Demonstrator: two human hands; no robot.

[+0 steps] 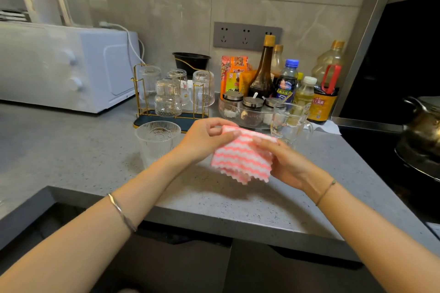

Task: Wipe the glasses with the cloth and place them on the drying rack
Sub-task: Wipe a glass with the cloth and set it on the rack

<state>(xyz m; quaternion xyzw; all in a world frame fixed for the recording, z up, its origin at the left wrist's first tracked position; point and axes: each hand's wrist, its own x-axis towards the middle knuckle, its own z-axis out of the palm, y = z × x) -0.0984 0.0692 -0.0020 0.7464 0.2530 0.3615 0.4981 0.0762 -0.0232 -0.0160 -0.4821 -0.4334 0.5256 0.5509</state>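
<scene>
Cut-off forearms (95,233), left hand (202,141) and right hand (289,165) on cloth (240,158), right fingers (264,142) part-hidden

A thin silver metal bangle (121,213) circles the wrist behind the left hand (202,140); a fine greenish cord bracelet (326,191) sits behind the right hand (288,162).

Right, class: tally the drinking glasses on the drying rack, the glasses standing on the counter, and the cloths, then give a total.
Rack glasses: 4 that can be told apart
Counter glasses: 2
Cloth: 1
Total: 7
</scene>
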